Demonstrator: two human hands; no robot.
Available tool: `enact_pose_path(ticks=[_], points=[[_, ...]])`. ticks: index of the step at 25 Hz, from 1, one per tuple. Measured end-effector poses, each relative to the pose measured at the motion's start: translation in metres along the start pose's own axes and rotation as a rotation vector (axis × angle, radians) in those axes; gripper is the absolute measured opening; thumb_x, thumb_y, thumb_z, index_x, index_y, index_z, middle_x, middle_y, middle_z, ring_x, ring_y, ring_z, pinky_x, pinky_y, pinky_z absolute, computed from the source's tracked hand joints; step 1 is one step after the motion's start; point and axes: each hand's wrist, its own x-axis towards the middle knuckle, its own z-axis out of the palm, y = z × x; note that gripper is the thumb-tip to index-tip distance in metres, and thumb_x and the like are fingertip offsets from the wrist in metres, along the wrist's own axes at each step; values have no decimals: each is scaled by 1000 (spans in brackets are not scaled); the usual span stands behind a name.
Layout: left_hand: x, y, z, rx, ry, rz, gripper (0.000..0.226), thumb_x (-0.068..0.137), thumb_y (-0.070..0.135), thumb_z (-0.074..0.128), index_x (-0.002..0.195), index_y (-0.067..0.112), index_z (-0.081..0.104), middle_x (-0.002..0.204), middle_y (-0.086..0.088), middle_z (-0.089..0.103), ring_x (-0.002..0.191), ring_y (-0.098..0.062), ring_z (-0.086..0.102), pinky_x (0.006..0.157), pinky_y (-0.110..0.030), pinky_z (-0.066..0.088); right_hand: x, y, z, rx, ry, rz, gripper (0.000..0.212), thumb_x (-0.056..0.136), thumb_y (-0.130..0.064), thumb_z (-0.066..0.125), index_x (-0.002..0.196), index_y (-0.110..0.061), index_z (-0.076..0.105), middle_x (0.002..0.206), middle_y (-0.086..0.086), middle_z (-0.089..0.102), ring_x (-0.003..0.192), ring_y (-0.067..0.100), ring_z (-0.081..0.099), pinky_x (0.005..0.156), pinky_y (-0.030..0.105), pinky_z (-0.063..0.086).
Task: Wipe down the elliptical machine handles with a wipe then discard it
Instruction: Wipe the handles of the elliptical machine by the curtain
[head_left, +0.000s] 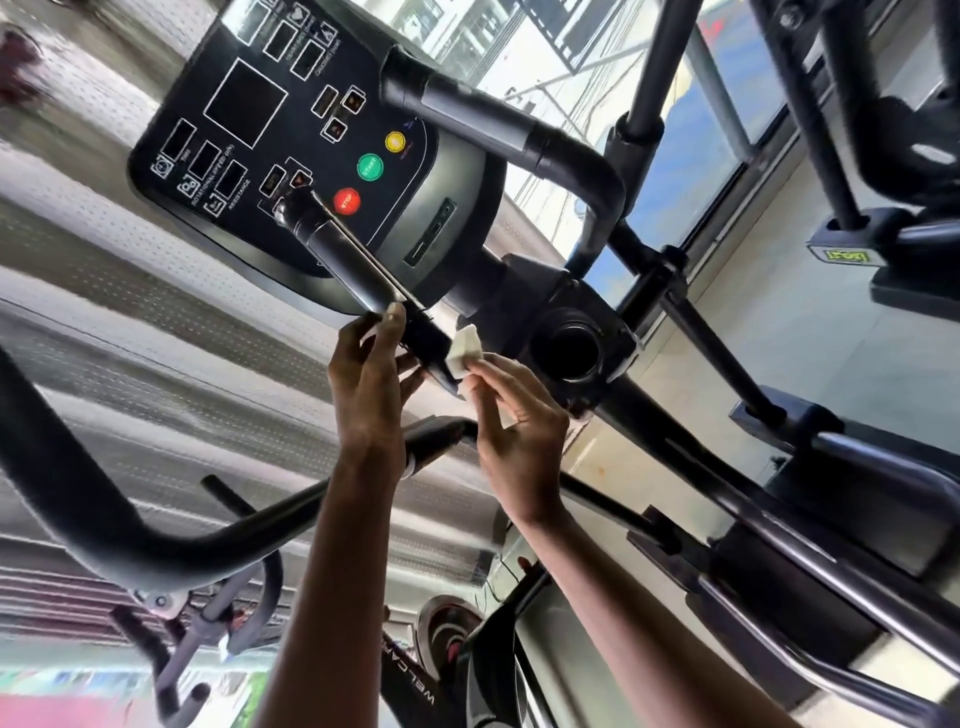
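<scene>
A short black handle (343, 249) juts out in front of the elliptical's console (291, 130). My left hand (371, 374) reaches up to its lower end, fingertips touching the bar, with a bit of white showing behind the fingers. My right hand (514, 421) pinches a folded white wipe (465, 351) and presses it against the same bar just to the right of my left hand. A second black handle (519, 130) curves away from the console's upper right side. Another long curved handlebar (104, 519) runs across the lower left.
The console carries a red stop button (346, 201), a green start button (370, 167) and a yellow button (395, 141). A round cup holder (569, 351) sits right of my hands. Moving arm bars (727, 364) and a second machine (857, 156) stand right.
</scene>
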Motion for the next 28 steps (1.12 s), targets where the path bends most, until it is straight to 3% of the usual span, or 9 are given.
enact_pose_path(ticks=[5,7,9,14,16,19,22,26,28], points=[[-2,-1,3,19,23,13,38,97,30,69,129,12,61,115,-5,73,100,-19,75,76,-26,58,3,46,-8,-177,-10,193,17,92,-7,70,108,-9,77,103,-10,73,90,6,71,81,37,61],[-4,-5,3,10,28,13,35,99,29,66,129,12,61,112,-3,72,97,-16,74,76,-26,57,4,49,-10,-160,-30,265,18,90,-6,73,107,-10,77,101,-13,71,90,7,72,82,32,61],[-4,-7,3,-17,18,-3,29,102,28,61,126,12,63,108,-1,73,97,-15,72,79,-28,57,3,45,-8,-108,-16,269,19,91,-8,73,108,-11,77,106,-9,73,97,8,72,85,27,60],[-4,-14,-6,-105,-43,-43,20,105,23,54,116,15,69,101,4,76,99,-15,72,88,-32,57,1,32,0,-61,88,411,19,90,-14,75,108,-8,77,104,0,77,94,4,72,88,35,60],[-3,-23,-10,-129,-94,-56,24,107,26,49,114,16,70,107,-1,76,103,-18,72,94,-36,56,-2,15,-1,-53,95,265,18,91,-12,73,109,-8,76,107,1,75,99,5,71,87,35,60],[-2,-43,-13,-173,-168,-88,44,111,41,32,117,18,69,110,-4,77,110,-19,71,99,-36,51,-5,-8,1,-89,49,-134,18,93,-4,71,110,-3,75,114,8,71,105,14,69,85,34,60],[0,-69,-16,-195,-224,-108,57,111,48,20,122,18,68,116,-3,76,115,-14,69,100,-35,47,5,-10,7,-460,-89,-464,21,96,-8,68,116,-4,74,120,13,66,102,24,67,85,35,58],[1,-96,-16,-235,-271,-102,64,109,54,15,114,28,74,117,7,76,111,0,67,103,-31,45,14,-12,-5,-827,-252,-668,25,93,-6,68,118,-4,72,116,16,66,99,29,65,84,36,59],[6,-103,-19,-296,-277,-109,71,108,56,14,119,17,72,113,-3,75,104,-9,70,101,-35,48,13,-20,-10,-912,-317,-734,24,91,-3,69,114,-4,73,108,14,66,94,27,64,80,32,58]])
